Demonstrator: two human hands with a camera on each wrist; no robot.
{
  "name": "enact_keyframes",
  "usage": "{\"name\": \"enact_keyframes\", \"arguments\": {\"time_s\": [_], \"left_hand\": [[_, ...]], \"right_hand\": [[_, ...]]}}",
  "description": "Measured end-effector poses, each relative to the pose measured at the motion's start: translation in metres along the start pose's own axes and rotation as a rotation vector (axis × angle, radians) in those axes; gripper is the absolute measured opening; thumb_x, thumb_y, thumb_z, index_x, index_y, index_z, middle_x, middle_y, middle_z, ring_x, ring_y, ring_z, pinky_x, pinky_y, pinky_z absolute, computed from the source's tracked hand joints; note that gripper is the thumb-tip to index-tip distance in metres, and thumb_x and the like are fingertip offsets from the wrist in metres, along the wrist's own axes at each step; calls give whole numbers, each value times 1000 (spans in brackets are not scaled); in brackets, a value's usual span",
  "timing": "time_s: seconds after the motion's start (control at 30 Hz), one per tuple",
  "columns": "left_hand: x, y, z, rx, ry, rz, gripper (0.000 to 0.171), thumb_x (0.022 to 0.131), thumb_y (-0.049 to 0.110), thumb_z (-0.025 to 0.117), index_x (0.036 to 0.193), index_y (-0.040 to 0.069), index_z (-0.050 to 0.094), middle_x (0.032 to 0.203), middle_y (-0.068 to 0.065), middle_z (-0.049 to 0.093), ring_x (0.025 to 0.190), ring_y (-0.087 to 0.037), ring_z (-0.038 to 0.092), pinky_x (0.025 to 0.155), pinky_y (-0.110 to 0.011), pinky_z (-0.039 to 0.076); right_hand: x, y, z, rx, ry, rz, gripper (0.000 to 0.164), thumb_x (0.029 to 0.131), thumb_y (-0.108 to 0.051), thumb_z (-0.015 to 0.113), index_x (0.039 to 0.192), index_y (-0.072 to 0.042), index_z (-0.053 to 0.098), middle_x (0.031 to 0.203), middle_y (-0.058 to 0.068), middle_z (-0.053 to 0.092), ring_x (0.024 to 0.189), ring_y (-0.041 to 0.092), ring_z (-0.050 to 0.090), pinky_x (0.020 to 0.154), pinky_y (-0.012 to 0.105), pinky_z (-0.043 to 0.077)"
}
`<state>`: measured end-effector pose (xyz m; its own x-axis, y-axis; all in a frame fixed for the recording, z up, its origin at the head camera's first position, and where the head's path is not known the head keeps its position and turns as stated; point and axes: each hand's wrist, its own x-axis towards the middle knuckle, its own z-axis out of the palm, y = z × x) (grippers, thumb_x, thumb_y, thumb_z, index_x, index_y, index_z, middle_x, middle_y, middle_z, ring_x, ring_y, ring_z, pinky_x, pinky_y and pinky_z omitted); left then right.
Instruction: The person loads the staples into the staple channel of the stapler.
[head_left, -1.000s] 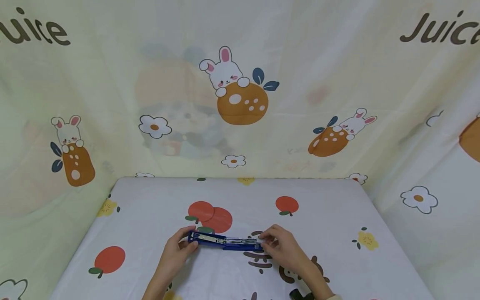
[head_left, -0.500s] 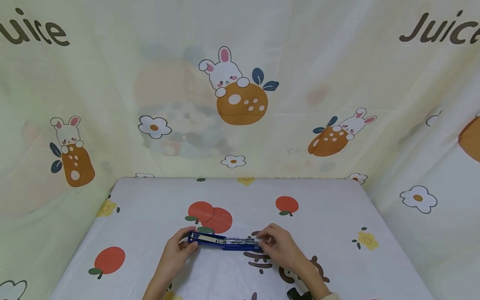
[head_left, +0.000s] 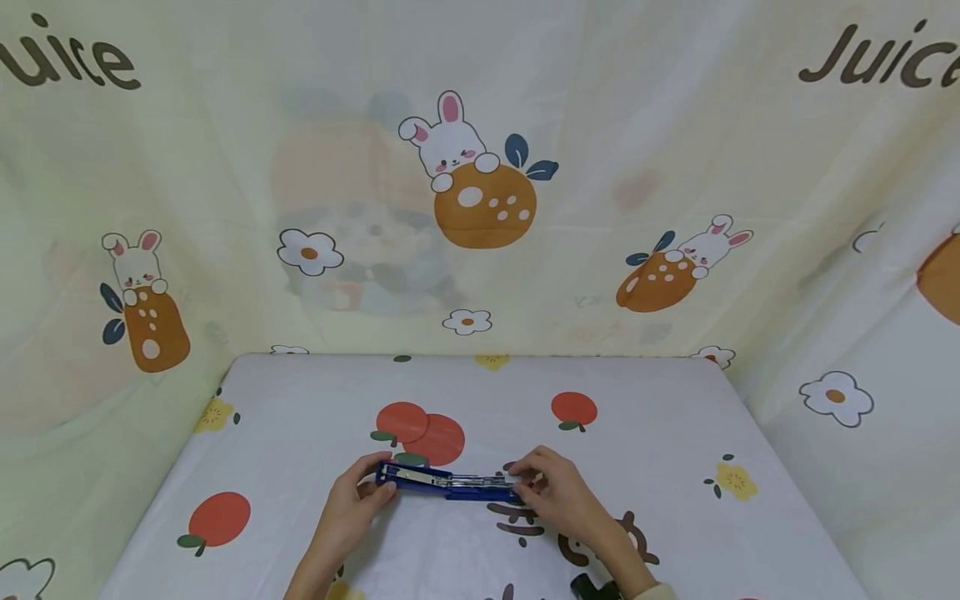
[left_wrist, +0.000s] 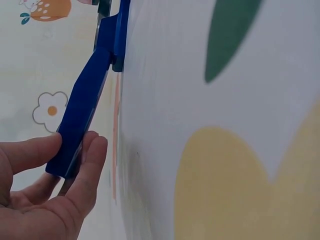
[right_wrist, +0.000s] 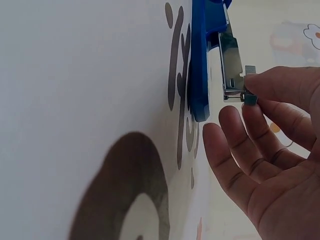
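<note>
A blue stapler lies opened out flat, its cover swung back to the left and its metal magazine bared on the right. My left hand grips the end of the cover between thumb and fingers, holding it tilted up off the cloth. At the opposite end, my right hand pinches a short grey strip of staples between thumb and index finger. The strip sits right at the magazine's upper edge near its tip. The other right fingers spread below, beside the stapler's base.
A white cloth printed with fruit and flowers covers the table. Patterned curtains rise behind it and along both sides. A black object shows at the bottom edge, by the right forearm.
My right hand has shifted slightly left over the magazine's end with the staples. The left hand and the stapler stay where they were.
</note>
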<state>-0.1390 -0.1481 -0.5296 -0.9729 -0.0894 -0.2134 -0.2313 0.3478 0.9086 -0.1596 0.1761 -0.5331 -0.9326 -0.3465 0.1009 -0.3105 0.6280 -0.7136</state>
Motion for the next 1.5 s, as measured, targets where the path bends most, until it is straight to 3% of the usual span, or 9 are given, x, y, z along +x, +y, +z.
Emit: {"name": "enact_keyframes", "arguments": {"time_s": [0.33, 0.97, 1.5], "left_hand": [[1, 0, 0, -7, 0, -3, 48, 100, 1, 68, 147, 10, 59, 147, -20, 60, 104, -23, 67, 77, -25, 57], [0, -2, 0, -19, -7, 22, 48, 100, 0, 68, 146, 7, 60, 145, -22, 62, 106, -23, 69, 79, -23, 60], [-1, 1, 0, -24, -6, 4, 47, 101, 1, 67, 147, 9, 60, 148, -21, 60, 110, -24, 70, 84, -26, 63]], "right_hand": [[1, 0, 1, 29, -20, 0, 18, 94, -6, 78, 110, -14, 77, 103, -1, 67, 89, 4, 61, 78, 16, 59], [4, 3, 1, 62, -50, -1, 15, 95, -8, 78, 109, -14, 77, 103, -2, 65, 89, 4, 59, 76, 18, 59], [3, 5, 0, 79, -53, 2, 12, 96, -12, 78, 108, -15, 78, 104, -1, 68, 86, 3, 60, 74, 19, 57]]}}
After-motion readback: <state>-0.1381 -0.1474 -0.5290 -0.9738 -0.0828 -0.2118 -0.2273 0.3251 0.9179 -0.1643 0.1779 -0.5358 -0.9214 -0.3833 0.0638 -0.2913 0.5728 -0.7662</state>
